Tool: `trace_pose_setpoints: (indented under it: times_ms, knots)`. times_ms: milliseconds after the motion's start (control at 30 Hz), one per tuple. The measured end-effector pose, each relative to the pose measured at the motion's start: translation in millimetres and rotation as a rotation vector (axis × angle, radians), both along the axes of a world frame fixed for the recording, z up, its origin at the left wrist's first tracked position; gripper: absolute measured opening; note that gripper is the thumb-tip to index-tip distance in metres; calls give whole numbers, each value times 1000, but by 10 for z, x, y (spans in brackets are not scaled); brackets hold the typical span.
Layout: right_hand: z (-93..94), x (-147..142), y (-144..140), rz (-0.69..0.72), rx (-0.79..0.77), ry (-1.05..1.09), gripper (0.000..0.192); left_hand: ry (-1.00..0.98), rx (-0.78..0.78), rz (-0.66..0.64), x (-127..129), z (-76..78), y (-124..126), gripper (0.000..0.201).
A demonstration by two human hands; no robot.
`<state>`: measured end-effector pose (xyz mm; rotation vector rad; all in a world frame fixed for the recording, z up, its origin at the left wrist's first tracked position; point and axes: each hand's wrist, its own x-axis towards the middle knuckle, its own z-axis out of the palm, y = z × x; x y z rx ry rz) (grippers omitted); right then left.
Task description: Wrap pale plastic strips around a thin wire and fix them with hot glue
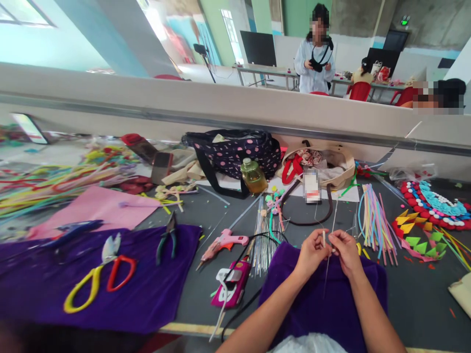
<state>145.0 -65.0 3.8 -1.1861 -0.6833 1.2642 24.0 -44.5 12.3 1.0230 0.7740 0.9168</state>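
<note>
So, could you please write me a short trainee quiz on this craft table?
1. True or false: the scissors lie on purple cloth.
2. What do both hands, left and right, pinch?
A. a thin white stick
B. the pliers
C. the glue gun
3. Fill in: the amber bottle stands in front of the ____ bag.

Key: 1 true; 2 A; 3 polka-dot.
</note>
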Motion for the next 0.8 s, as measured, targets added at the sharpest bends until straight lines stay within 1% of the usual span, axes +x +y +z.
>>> trace_pose_setpoints:
  times_ms: [100,200,267,333,433,633,733,800]
  knots:
    - [24,-3,-7,12,4,7,27,-14,-3,-13,-3,13,-14,43]
    - [59,35,-22,30,19,-4,30,-68,-48,-28,-17,21,-23,49]
    - [72,93,-35,-10,43,-16,33,-88,-83,-11,-31,20,-19,52]
    - [72,174,-48,-96,62,-19,34,-93,-113,8,-42,18,-9,54]
    - [61,302,-62,-192,66,-49,34,-91,-128,-2,-43,16,1,56]
    - [54,413,-63,-250,73,-144,33,-96,-137,-66,-10,38,-36,63]
    - [67,415,-69,-237,87,-142,29,-117,-141,-87,5,46,-57,69]
    - [81,413,-75,-218,90,-144,27,-117,-131,-73,15,43,-67,68]
